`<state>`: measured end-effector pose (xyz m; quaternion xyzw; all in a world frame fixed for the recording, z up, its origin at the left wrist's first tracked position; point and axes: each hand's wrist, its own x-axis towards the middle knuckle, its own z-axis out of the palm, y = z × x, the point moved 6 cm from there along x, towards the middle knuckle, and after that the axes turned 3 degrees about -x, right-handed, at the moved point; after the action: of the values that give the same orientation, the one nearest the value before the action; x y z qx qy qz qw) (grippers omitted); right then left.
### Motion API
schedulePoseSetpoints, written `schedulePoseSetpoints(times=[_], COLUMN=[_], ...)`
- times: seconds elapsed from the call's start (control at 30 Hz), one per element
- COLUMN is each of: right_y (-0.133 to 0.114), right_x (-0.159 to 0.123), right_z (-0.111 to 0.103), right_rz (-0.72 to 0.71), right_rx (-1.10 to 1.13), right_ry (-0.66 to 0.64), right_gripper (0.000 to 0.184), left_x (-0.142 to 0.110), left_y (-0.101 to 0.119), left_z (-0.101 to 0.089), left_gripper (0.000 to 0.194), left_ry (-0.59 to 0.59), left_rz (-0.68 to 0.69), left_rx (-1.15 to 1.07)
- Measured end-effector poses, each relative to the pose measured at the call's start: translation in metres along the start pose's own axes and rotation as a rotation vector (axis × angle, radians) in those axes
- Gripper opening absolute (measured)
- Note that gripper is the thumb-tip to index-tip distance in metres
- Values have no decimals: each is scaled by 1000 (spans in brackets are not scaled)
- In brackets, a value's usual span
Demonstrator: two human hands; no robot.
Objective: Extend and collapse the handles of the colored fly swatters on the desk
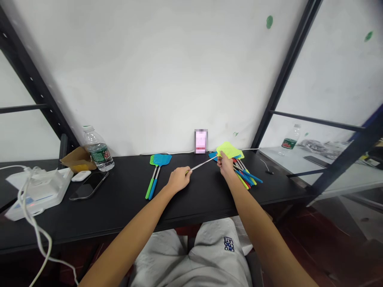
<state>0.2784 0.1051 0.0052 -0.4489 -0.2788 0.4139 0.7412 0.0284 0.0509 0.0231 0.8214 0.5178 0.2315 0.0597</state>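
A fly swatter [229, 150] with a yellow-green mesh head and a thin metal shaft is stretched between my two hands. My left hand [179, 178] is closed round its handle, most of which the fingers hide. My right hand [224, 162] pinches the shaft where it meets the head. Beneath and beside the right hand lies a pile of fly swatters [247, 175] with blue, red and green handles. To the left of my left hand, a blue fly swatter [162, 159] rests partly over a green fly swatter [149, 188], both flat on the black table [125, 207].
A phone with a blurred screen [201, 141] leans against the wall behind the table. At the left are a water bottle [100, 149], a cardboard box [79, 160], a white earphone case [81, 176], a dark phone [89, 185] and a white power strip with cables [42, 193].
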Motion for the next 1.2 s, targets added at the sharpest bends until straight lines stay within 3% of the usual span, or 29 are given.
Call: schedulePoseSetpoints(times=[0.77, 0.87, 1.03, 1.2], right_y=[4, 8, 22, 29], right_x=[-5, -13, -39, -47], right_z=[6, 15, 46, 55], right_rz=[-45, -61, -40, -12], right_rx=[-21, -12, -70, -127], right_ry=[-59, -119, -356, -429], right_gripper=[37, 37, 34, 36], left_x=[0, 1, 3, 3], left_y=[-4, -4, -5, -6], left_z=[1, 2, 2, 3], left_gripper=[27, 28, 30, 30], left_ry=[-34, -22, 7, 7], left_rz=[-66, -52, -46, -71], left_rx=[14, 8, -29, -42])
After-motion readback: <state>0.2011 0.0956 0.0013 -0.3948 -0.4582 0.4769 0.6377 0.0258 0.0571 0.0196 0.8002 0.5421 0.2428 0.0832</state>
